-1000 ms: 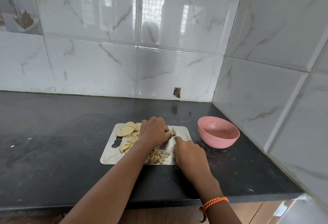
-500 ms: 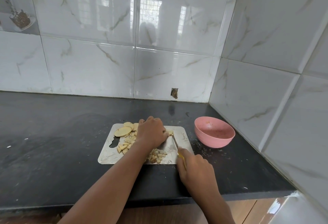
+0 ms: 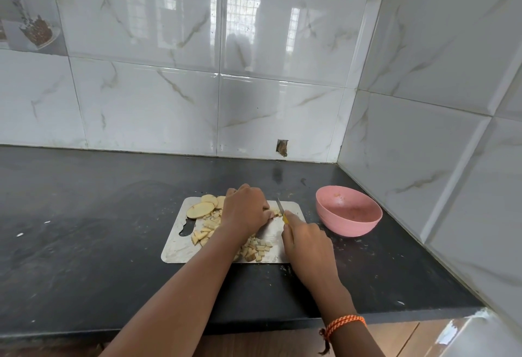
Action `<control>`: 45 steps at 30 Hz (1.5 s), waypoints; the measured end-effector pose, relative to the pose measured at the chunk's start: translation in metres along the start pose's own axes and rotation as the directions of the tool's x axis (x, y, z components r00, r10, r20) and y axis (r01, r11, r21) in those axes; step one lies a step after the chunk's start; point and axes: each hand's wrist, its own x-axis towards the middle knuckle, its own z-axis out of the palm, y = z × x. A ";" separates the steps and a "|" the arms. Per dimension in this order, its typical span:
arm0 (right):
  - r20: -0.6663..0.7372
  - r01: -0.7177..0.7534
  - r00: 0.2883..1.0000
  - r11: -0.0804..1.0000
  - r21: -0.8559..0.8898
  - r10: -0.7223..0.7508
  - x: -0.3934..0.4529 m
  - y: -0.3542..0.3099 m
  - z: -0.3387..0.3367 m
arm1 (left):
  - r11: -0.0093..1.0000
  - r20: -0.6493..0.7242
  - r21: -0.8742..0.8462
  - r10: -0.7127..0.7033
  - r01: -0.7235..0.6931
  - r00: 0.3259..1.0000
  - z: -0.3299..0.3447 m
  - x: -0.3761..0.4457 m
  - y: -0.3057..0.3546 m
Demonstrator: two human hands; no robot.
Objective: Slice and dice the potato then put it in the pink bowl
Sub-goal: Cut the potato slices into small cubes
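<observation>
A steel cutting board lies on the black counter. Round potato slices sit at its far left corner, strips in the middle, and small diced pieces near its front edge. My left hand presses curled fingers down on a small stack of potato strips. My right hand grips a yellow-handled knife, its blade against those strips just right of my left fingertips. The pink bowl stands right of the board with only small flecks inside.
The black counter runs far to the left, with crumbs and white specks on it. Tiled walls close the back and the right side, meeting in a corner behind the bowl. The counter's front edge is near my forearms.
My right hand pulled the knife back toward me, then pushed it forward again to the strips under my left hand. My left hand stayed in place.
</observation>
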 end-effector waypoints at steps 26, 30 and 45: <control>0.018 0.072 0.997 0.991 -0.115 -0.071 -0.003 0.003 0.007 | 0.999 0.036 -0.054 0.010 -0.008 0.999 -0.001 -0.005 -0.003; 0.074 0.090 0.994 0.982 -0.165 -0.079 -0.003 0.000 0.005 | 0.998 0.035 -0.063 -0.003 0.006 0.999 0.001 -0.004 -0.002; 0.116 0.039 0.993 0.995 -0.088 -0.028 -0.036 0.000 -0.008 | 0.996 -0.028 0.012 -0.087 0.087 0.996 -0.004 -0.008 0.006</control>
